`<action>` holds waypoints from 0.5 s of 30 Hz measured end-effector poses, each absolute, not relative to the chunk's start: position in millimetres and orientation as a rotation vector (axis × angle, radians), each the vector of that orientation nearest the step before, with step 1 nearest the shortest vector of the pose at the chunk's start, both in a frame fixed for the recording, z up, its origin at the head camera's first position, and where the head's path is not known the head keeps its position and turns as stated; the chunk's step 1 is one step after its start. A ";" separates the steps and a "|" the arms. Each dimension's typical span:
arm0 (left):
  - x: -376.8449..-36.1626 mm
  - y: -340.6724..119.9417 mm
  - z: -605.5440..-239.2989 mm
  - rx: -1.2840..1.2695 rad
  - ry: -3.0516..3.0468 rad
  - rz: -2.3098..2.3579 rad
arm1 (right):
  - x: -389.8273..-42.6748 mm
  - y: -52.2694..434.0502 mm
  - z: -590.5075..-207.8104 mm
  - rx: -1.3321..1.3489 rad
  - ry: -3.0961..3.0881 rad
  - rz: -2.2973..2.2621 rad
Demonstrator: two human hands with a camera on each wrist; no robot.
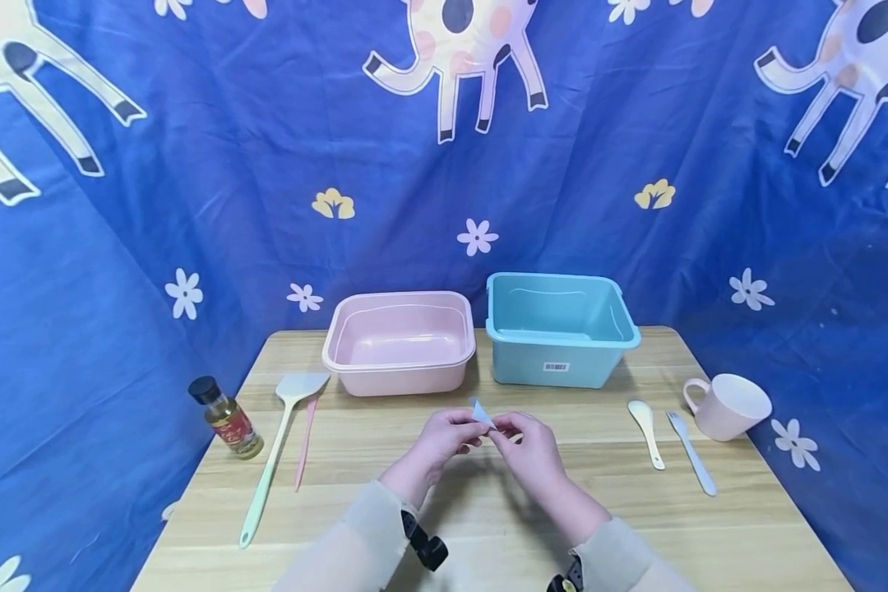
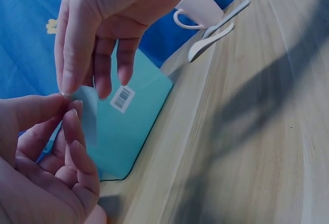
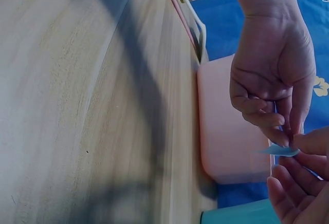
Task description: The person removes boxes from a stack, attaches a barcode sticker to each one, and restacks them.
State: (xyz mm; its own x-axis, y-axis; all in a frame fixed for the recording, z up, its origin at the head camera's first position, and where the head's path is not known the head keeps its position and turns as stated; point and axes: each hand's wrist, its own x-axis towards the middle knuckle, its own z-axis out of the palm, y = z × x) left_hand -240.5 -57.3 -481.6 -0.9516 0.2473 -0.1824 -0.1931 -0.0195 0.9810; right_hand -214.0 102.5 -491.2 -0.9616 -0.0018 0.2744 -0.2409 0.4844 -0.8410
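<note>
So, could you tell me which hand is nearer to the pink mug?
The right hand. It is above the table's middle, with the pink mug off to its right by the edge. The left hand sits on the far side of the right hand, farther from the mug.

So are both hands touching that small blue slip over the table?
Touching. The right wrist view shows the left hand and right hand pinching the blue slip between fingertips; the head view agrees.
</note>
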 end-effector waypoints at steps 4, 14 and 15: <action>-244.6 -57.0 -494.4 0.064 1.973 2.047 | -213.4 102.6 -490.9 0.197 -2.487 1.485; -243.3 -59.2 -495.0 0.091 1.993 2.023 | -214.5 104.7 -493.8 0.147 -2.468 1.579; -242.3 -59.6 -493.0 0.096 1.990 2.021 | -214.8 104.9 -494.1 0.132 -2.464 1.600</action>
